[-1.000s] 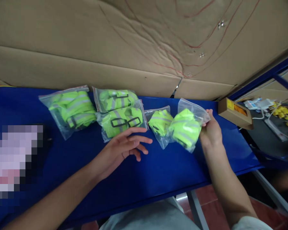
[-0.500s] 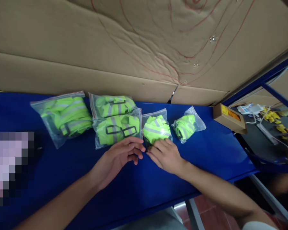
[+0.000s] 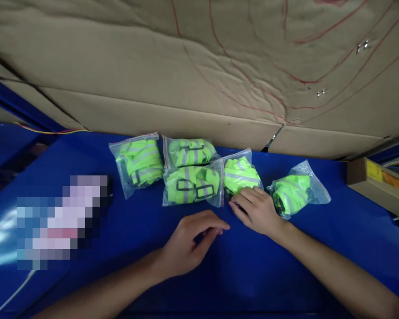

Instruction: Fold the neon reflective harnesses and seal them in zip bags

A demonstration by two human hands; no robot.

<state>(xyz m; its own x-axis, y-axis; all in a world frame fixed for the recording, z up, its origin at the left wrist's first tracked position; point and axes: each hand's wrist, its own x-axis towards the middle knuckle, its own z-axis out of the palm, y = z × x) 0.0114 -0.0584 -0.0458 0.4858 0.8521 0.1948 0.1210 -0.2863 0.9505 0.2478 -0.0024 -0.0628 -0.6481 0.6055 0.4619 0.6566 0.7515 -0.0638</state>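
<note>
My right hand (image 3: 255, 209) rests over the lower edge of a clear zip bag (image 3: 242, 174) of folded fluorescent green reflective straps. Its fingers curl onto the bag, and the fingertips are partly hidden. Below the row of bags, my left hand (image 3: 194, 241) hovers over the blue table with its fingers curled together and nothing visible in them. Nearest to it is a second bag of straps (image 3: 191, 184) with dark rectangular buckles. Behind that one lies another bag (image 3: 193, 151), and a further bag (image 3: 140, 164) lies to the left. A separate bag (image 3: 291, 192) sits right of my right hand.
On the left of the blue table (image 3: 136, 226) lies a blurred-out flat object (image 3: 66, 217) with a white cable (image 3: 11, 292). An open cardboard box (image 3: 369, 186) stands at the right end. A cardboard panel (image 3: 136, 84) with red lines rises behind the table.
The view has swung left, so everything appears further right. My left hand has drawn back from the bags towards me and its fingers have curled in. My right hand stays at the same bag.
</note>
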